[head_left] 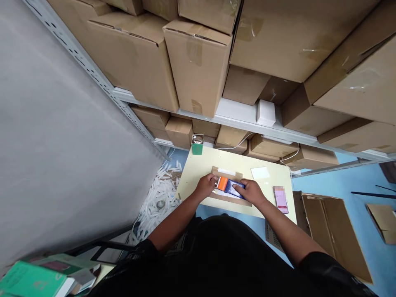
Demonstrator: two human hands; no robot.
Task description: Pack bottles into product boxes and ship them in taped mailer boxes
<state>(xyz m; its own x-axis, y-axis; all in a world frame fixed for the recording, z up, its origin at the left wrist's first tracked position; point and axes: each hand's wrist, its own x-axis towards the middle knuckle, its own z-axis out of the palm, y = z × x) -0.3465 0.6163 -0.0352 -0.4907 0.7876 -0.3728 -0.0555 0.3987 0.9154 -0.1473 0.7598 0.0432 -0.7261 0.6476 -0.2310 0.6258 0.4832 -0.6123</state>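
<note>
A flat orange-and-dark-blue packet [229, 186] lies between my two hands, over a brown piece of cardboard [241, 201] on the pale yellow table. My right hand [253, 192] is closed on its blue end, the thumb resting across the top. At the orange end my left hand [205, 187] has its fingers pinched together, with a small shiny bit by the fingertips. White shows on the cardboard above and below the packet. Part of the packet's edge is hidden by my fingers.
The table [192, 177] carries a green container [197, 147], a white card [260, 172] and a phone [280, 200]. White strips [159, 198] cover the floor at left. Boxed shelves [198, 66] rise behind; an open carton [335, 231] stands at right.
</note>
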